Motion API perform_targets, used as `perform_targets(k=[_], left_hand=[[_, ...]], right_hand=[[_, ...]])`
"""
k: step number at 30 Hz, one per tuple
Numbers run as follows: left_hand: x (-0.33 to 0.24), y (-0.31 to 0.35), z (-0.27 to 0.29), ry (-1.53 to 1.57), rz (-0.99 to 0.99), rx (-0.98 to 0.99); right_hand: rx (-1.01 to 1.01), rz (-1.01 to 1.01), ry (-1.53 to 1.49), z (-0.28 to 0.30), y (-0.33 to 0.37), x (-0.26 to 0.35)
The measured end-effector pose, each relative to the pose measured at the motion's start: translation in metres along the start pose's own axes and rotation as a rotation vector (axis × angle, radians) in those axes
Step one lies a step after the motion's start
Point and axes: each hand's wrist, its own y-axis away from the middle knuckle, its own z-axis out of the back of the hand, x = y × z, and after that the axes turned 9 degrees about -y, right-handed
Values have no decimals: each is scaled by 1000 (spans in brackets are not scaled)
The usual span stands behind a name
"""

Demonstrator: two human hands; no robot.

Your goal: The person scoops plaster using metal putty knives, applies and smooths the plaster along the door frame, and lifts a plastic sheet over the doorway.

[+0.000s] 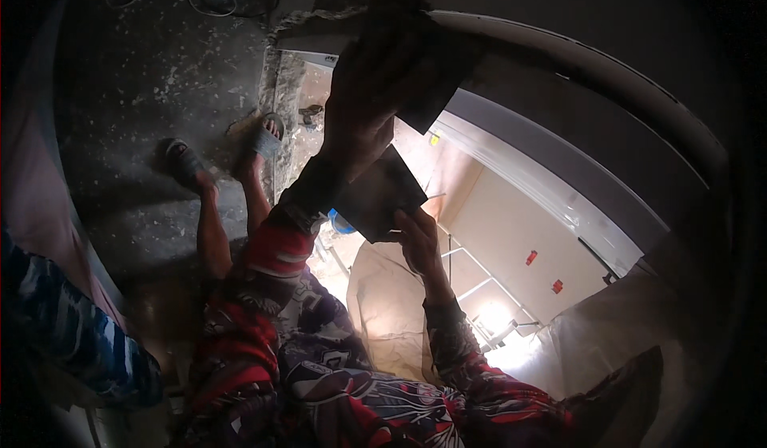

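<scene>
Matt panel, rough floor, cloth sleeve

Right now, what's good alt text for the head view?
A person's right hand pinches the lower edge of a dark flat plate; the left hand is higher, by another dark flat piece, its grip too dim to tell. Sandaled feet stand on a speckled grey floor at left.

Left hand upper centre, at left edge of upper flat plate. Right hand lower, farther right — on lower corner of lower flat plate, between both hands. Sandals on floor, left of hands. Lamp lower right of right hand — sheet left of it.
</scene>
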Motion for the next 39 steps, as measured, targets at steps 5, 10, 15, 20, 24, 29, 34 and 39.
perform_targets(k=[5, 10, 15, 20, 24, 29, 34, 39], left_hand=[[-6, -5, 16, 18, 52, 139], [4, -4, 39, -36, 18, 260], [15, 12, 51, -35, 62, 205], [4, -3, 45, 22, 250, 218], [-9, -8, 35, 17, 299, 171], [-23, -18, 21, -13, 153, 46], [-20, -7, 15, -130, 158, 168], [-3, -4, 25, -262, 57, 278]], right_hand=[[36, -5, 21, -1, -1, 5], [40, 25, -1, -15, 2, 17], [72, 42, 8, -15, 4, 20], [51, 52, 15, -13, 2, 22], [27, 60, 33, -11, 3, 22], [21, 49, 32, -8, 5, 22], [24, 45, 46, -5, 7, 22], [38, 66, 18, -6, 3, 17]])
